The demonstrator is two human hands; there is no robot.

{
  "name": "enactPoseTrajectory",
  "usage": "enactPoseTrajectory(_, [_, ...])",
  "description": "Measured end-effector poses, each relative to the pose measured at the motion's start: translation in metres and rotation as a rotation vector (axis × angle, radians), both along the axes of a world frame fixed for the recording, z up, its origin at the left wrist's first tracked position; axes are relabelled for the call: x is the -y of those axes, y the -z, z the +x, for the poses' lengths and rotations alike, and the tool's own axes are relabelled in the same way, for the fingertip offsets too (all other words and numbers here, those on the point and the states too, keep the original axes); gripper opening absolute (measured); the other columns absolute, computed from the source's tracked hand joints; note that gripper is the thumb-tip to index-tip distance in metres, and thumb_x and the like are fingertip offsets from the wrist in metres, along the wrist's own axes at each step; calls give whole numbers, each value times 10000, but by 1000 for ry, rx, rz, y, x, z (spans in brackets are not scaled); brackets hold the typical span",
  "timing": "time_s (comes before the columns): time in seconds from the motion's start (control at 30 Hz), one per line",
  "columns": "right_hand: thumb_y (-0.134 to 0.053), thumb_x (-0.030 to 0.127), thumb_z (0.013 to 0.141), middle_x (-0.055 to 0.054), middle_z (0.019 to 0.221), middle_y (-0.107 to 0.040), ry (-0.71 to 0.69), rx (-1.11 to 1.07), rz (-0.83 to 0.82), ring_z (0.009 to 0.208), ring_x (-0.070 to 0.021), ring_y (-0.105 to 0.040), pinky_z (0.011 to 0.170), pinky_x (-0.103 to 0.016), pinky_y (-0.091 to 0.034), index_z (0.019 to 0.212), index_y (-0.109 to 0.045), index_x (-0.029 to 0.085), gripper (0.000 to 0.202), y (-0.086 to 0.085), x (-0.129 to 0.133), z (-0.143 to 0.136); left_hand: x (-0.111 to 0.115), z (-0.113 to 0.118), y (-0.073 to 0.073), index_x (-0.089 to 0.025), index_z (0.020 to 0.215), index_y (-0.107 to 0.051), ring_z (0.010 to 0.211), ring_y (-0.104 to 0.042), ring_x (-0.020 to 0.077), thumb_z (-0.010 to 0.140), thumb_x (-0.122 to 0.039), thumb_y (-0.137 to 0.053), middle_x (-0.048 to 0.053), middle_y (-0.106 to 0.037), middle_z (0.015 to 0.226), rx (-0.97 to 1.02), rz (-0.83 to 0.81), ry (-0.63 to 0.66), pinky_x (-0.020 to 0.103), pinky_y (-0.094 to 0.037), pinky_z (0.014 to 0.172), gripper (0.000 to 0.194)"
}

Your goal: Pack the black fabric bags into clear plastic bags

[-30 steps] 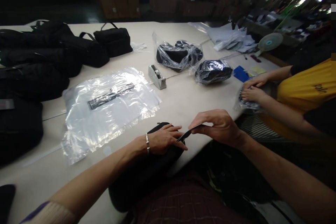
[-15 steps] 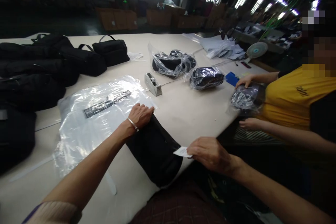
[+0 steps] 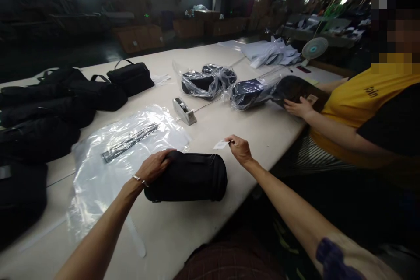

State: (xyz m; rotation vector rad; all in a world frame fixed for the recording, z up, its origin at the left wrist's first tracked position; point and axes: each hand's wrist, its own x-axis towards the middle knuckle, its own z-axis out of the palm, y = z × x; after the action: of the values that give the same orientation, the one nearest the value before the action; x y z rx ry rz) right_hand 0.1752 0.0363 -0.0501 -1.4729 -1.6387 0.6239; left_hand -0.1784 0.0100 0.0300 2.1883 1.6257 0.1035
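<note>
A black fabric bag (image 3: 190, 177) lies on its side on the pale table near the front edge. My left hand (image 3: 156, 165) grips its left end, the fingertips partly hidden behind the fabric. Off the bag's right end, my right hand (image 3: 241, 151) pinches a small white tag (image 3: 221, 144) between thumb and fingers. A thin string seems to run from the tag toward the bag. Beneath and left of the bag lie clear plastic bags (image 3: 127, 127) with a dark printed strip. A grey tape dispenser (image 3: 184, 110) stands just beyond.
Several black bags (image 3: 68, 111) crowd the table's left side. Plastic-wrapped bags (image 3: 201, 83) lie further back, near a pile of plastic sheets (image 3: 272, 52) and a small fan (image 3: 314, 48). At right, a co-worker in a yellow shirt (image 3: 354, 109) handles a dark bag (image 3: 292, 89).
The black bag has turned to lie crosswise. My right hand has moved away and up with the tag, and my left hand has shifted down and left. The co-worker's hands moved with their bag.
</note>
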Motion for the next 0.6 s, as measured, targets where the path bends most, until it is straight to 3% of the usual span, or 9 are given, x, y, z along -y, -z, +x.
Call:
enactPoseTrajectory(0.13, [-583, 310, 789, -17, 784, -729, -109, -210, -185, 778, -207, -662, 768, -335, -521, 789, -712, 212, 162, 39, 10, -22, 2, -5, 5, -198, 1173, -614, 1146, -603, 281, 892, -416, -249, 93, -665, 1223, 10, -18, -23, 402, -462, 992, 509])
enactPoseTrajectory(0.23, [-648, 439, 756, -29, 768, -733, -245, -346, -336, 764, -217, -678, 747, -346, -540, 801, -726, 191, 264, 54, 34, -21, 6, -7, 7, -190, 1153, -619, 1146, -597, 272, 881, -403, -247, 97, -664, 1213, 32, -40, -51, 400, -444, 1015, 508])
enactPoseTrajectory(0.33, [-704, 486, 724, -43, 865, -746, -349, -449, -453, 869, -235, -682, 862, -383, -522, 873, -737, 193, 330, 53, 45, -12, 13, -4, 4, -182, 1124, -628, 1115, -610, 274, 878, -399, -248, 105, -678, 1174, 48, -77, -105, 404, -449, 1001, 502])
enactPoseTrajectory(0.43, [-736, 497, 716, -44, 962, -741, -410, -523, -542, 981, -242, -656, 975, -403, -463, 926, -739, 205, 360, 47, 39, -8, 24, 0, -4, -183, 1109, -637, 1014, -656, 273, 894, -410, -224, 102, -715, 1087, 58, -139, -159, 401, -493, 923, 518])
enactPoseTrajectory(0.5, [-734, 521, 719, -43, 965, -736, -422, -558, -606, 974, -238, -652, 976, -411, -457, 946, -735, 203, 391, 43, 29, -9, 32, 3, -8, -197, 1124, -639, 982, -671, 263, 904, -445, -224, 90, -727, 1074, 116, -197, -177, 386, -508, 902, 531])
enactPoseTrajectory(0.6, [-759, 541, 680, -38, 904, -731, -467, -590, -736, 869, -221, -663, 881, -403, -501, 957, -729, 185, 451, 36, 15, -15, 46, 3, -7, -212, 1139, -648, 1070, -646, 262, 890, -508, -279, 75, -710, 1161, 258, -284, -207, 374, -469, 991, 534])
